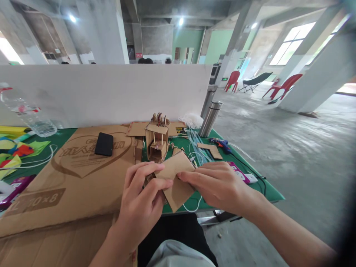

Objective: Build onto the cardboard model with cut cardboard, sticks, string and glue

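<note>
Between my two hands a cardboard piece (178,193) is held tilted above the near edge of the table, its plain brown face toward me. My left hand (143,196) grips its left side, index and middle fingers lying on the face; a darker part shows behind that edge. On the right side my right hand (219,185) presses its fingertips on the face, with the rest of its fingers curled behind and hidden. Just beyond stands a small cardboard structure (157,139) with thin sticks and round cardboard parts on top.
A large flattened cardboard sheet (91,178) with a black phone (104,144) covers the left. Toward the right lie a blue glue gun (222,144), an L-shaped cardboard piece (210,150), glue sticks (200,146) and a steel thermos (210,119). A white partition (111,94) borders the back.
</note>
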Demonstrator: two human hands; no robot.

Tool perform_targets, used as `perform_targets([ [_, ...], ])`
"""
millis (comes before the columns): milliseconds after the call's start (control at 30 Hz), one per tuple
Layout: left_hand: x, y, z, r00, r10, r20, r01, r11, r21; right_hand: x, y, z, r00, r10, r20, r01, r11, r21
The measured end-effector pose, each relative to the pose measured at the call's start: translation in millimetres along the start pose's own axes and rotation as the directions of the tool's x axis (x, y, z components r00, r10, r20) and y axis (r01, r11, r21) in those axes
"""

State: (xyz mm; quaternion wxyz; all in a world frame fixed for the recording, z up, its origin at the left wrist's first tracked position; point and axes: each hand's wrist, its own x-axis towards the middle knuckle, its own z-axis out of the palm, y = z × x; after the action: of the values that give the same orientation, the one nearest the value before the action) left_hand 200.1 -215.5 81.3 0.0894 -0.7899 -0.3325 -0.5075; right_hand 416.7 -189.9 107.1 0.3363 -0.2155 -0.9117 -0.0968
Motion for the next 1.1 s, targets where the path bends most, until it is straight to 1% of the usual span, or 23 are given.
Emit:
perform_targets([
  [167, 0.2, 0.7, 0.5, 1.000, -0.007, -0.013, 0.007, 1.000, 0.019, -0.9, 0.2, -6.0, 1.000, -0.001, 0.015, 0.002, 1.000, -0.024],
  [267, 0.4, 0.7, 0.3, 1.000, -0.016, 0.007, 0.015, 0.999, 0.031, -1.0, 1.0, -7.2, 1.000, 0.014, 0.013, -0.014, 1.000, -0.009],
  [400, 0.2, -0.4, -0.2, 1.000, -0.011, 0.022, 0.010, 0.999, 0.031, -1.3, 2.7, -5.4, 0.998, 0.046, -0.032, -0.045, 0.998, 0.035],
  [500, 0.5, -1.4, -2.3, 0.999, -0.005, 0.036, 0.004, 1.000, 0.022, -2.4, 3.4, -3.0, 0.993, 0.088, -0.079, -0.080, 0.992, 0.102],
  [567, 1.0, -1.8, -6.0, 0.998, -0.005, 0.068, 0.004, 1.000, 0.008, -3.5, 3.4, -1.1, 0.988, 0.120, -0.099, -0.105, 0.984, 0.144],
  [667, 2.4, -2.0, -14.6, 0.985, -0.031, 0.172, 0.037, 0.999, -0.033, -4.7, 3.0, 2.2, 0.982, 0.156, -0.107, -0.134, 0.973, 0.187],
  [733, 3.4, -1.9, -19.8, 0.975, -0.053, 0.218, 0.067, 0.996, -0.062, -4.4, 2.7, 4.7, 0.980, 0.162, -0.114, -0.135, 0.968, 0.213],
  [800, 4.5, -1.6, -22.2, 0.976, -0.072, 0.207, 0.087, 0.994, -0.066, -3.1, 2.4, 7.0, 0.979, 0.159, -0.128, -0.127, 0.965, 0.230],
  [933, 7.3, 0.2, -19.3, 0.986, -0.094, 0.138, 0.096, 0.995, -0.007, 1.4, 0.7, 9.7, 0.978, 0.155, -0.142, -0.122, 0.968, 0.219],
  [1100, 8.6, 1.6, -15.1, 0.981, -0.138, 0.139, 0.139, 0.990, -0.003, 7.5, -2.2, 8.7, 0.987, 0.109, -0.120, -0.094, 0.987, 0.128],
])
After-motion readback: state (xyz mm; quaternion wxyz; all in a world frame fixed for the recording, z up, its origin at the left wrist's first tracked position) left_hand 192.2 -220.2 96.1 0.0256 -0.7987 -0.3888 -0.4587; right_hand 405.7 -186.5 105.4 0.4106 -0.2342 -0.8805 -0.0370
